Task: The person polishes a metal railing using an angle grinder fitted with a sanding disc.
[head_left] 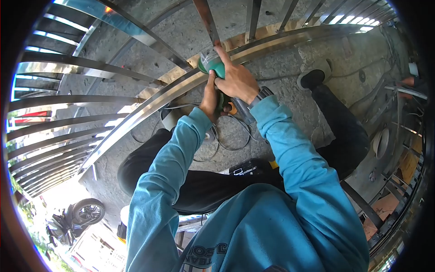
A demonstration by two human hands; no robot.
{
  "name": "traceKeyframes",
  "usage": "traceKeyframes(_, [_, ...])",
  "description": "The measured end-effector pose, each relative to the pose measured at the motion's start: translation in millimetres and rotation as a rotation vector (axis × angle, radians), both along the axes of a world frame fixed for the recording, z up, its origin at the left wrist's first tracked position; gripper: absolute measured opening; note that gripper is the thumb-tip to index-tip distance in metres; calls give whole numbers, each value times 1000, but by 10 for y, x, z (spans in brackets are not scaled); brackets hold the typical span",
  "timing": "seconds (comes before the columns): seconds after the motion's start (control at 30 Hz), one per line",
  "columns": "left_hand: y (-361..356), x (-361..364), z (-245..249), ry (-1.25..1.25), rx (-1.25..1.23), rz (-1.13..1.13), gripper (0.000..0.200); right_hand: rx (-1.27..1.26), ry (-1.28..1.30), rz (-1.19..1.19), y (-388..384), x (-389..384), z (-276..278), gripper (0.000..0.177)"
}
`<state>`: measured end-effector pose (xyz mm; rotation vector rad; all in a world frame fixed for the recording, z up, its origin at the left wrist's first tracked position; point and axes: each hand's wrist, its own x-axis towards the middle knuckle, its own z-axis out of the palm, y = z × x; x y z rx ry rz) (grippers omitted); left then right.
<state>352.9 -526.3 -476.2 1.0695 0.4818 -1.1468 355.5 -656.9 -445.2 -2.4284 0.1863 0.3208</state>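
Both of my hands are closed around a green angle grinder (218,69). My left hand (209,99) grips its body from the near side, with the fingers partly hidden. My right hand (238,80) wraps over the head, one finger stretched forward along it. The grinder's round front end touches or lies very near the shiny bottom rail (267,45) of a metal railing, beside the foot of an upright bar (206,20). The exact contact is covered by the tool and my fingers. A dark watch (261,94) is on my right wrist.
Upright metal bars (81,99) fan out along the curved rail. A thin cable (244,129) loops on the concrete floor (276,68) below my hands. A black object with white lettering (247,168) lies between my legs. A motorcycle wheel (88,211) is at lower left; another person's hand (408,81) shows far right.
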Motion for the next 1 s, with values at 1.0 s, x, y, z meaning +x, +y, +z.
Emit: traceKeyframes(1.0, [111,155,-95,-34,96,17,77,1,-49,-91,222,24,-62,78])
